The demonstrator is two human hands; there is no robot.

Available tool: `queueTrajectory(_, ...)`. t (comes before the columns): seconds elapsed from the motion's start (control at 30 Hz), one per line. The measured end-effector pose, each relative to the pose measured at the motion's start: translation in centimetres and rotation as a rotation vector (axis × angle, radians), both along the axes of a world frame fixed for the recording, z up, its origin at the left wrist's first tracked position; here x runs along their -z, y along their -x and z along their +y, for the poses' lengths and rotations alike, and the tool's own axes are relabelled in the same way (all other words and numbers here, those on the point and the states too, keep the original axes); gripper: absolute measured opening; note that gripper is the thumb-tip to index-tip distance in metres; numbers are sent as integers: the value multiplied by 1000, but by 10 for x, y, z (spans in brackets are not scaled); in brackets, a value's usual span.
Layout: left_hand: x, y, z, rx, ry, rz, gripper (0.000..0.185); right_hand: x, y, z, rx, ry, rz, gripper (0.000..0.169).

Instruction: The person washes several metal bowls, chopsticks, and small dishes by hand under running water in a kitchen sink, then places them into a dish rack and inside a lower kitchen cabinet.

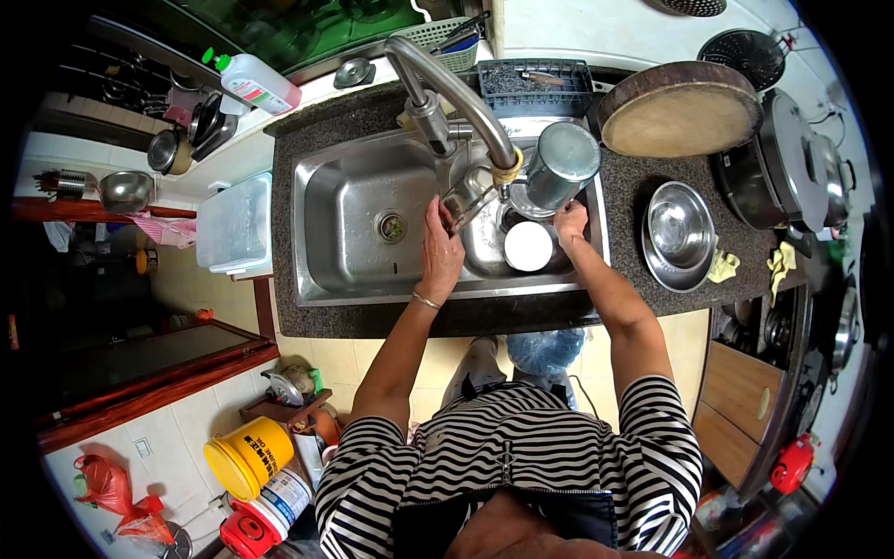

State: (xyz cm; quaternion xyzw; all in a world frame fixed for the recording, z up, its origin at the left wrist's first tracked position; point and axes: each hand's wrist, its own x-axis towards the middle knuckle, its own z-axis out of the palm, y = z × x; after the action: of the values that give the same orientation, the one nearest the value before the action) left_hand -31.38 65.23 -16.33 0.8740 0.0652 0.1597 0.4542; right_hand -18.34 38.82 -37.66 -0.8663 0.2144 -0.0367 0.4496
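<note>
My left hand point(441, 255) holds a tilted, shiny metal vessel point(471, 195) by its near side, beside the spout of the faucet point(482, 119). Over the smaller right basin, my right hand point(571, 222) is at the lower end of a grey cylindrical container point(562, 164). Its fingers are partly hidden there, so I cannot tell whether they grip it. A clear dish point(525, 199) shows partly behind the container. Below them, a round white bowl or lid point(528, 247) lies in the right basin. The larger left basin point(335, 216) has a strainer drain point(391, 226) with green scraps.
A round wooden chopping board point(684, 126) leans at the back right, beside a large dark pot point(754, 182). Nested steel bowls point(677, 227) sit on the stone counter point(621, 237). A blue-grey basket point(534, 87) and a soap bottle point(258, 84) stand behind the sink.
</note>
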Motion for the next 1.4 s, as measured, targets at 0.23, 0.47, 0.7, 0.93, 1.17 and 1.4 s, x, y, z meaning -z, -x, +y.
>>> queueTrajectory(0.23,31,22,28,-185,68,-94,57,-105,39,34,50,-790,271,27)
queueTrajectory(0.47,35,36,53,-292,125,-95,56,-134,88,47,24,-1099,632,18)
queueTrajectory(0.7,22,50,68,-340,226,15,57,-128,118,67,-2,-1462,807,8)
queueTrajectory(0.93,20,62,82,-309,255,52,55,-127,134,77,20,-1974,873,33)
queueTrajectory(1.17,36,65,85,-268,430,60,54,-123,128,93,-14,-2286,757,36)
queueTrajectory(1.4,67,73,96,-314,463,55,52,-142,118,135,-38,-2455,795,34)
